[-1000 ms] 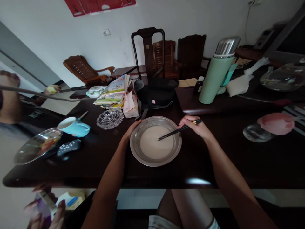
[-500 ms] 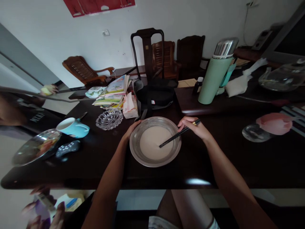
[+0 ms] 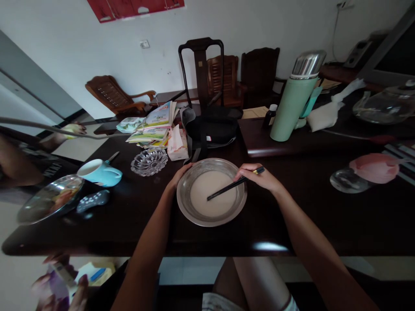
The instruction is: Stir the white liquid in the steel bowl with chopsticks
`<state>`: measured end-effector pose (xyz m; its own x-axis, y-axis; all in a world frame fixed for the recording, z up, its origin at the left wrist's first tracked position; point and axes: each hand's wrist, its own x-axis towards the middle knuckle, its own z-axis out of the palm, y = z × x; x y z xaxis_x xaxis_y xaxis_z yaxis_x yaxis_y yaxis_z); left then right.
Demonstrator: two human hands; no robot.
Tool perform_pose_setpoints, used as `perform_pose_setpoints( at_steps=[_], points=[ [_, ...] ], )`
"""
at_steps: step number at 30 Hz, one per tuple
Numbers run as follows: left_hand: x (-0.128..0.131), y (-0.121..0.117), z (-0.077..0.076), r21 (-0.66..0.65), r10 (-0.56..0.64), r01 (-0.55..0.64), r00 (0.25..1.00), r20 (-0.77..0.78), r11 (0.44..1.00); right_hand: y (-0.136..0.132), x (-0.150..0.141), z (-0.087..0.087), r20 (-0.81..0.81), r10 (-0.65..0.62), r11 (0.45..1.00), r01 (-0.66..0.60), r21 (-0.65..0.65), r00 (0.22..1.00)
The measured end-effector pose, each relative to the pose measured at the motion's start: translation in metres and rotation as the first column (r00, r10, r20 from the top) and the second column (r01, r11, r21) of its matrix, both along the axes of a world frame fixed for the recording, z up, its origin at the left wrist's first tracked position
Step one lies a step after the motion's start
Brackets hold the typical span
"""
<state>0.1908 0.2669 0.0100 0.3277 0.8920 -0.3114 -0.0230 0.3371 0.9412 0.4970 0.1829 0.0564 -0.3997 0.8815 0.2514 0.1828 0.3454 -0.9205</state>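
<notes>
1. Far left on the dark counter (image 3: 123,216): one shiny bowl (image 3: 34,203) with orange and yellow food (image 3: 63,198) in it, too blurry to name.
2. Next to it, one blue cup (image 3: 99,176); inside hard to see.
3. Farther along, one clear glass dish (image 3: 149,162).
4. Around the left edge of the big bowl (image 3: 184,194), the left hand (image 3: 179,176), curved and holding on, some fingers hidden.
5. In the middle, near the counter's front: that one big bowl, with white liquid (image 3: 202,185) inside.
6. By its right rim, the right hand (image 3: 256,175), closed around black chopsticks (image 3: 227,188), tips in the liquid; hard to count.
7. Farther right and back, one small dark bottle (image 3: 269,116) and one tall green flask (image 3: 290,108), both standing.
</notes>
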Motion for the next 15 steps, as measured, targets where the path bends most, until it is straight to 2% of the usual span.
perform_pose_setpoints(
  at_steps=[3, 6, 9, 12, 15],
  points=[
    [-0.0012, -0.0009, 0.0009, 0.011, -0.029, 0.029, 1.000, 0.002, 1.000, 0.0010, 0.0016, 0.0002, 0.029, -0.070, 0.996, 0.069, 0.052, 0.997],
    [-0.0032, -0.0017, 0.0010, 0.078, -0.080, 0.079, 0.997, 0.012, 0.994, 0.0004, 0.0076, 0.0006, -0.052, -0.137, 0.990, 0.138, 0.023, 0.989],
    [-0.0047, -0.0020, 0.0000, 0.132, -0.102, 0.100, 0.995, 0.003, 0.986, -0.0015, 0.0057, 0.0005, -0.075, -0.065, 0.998, 0.064, -0.018, 0.995],
    [-0.0048, -0.0017, -0.0003, 0.128, -0.098, 0.104, 0.994, -0.058, 0.986, -0.0017, 0.0000, 0.0003, 0.005, 0.002, 0.999, -0.002, 0.033, 1.000],
    [-0.0042, -0.0013, 0.0014, 0.119, -0.108, 0.126, 0.984, -0.145, 0.985, -0.0002, 0.0024, -0.0003, 0.021, -0.070, 0.994, 0.068, 0.087, 0.997]
  ],
)
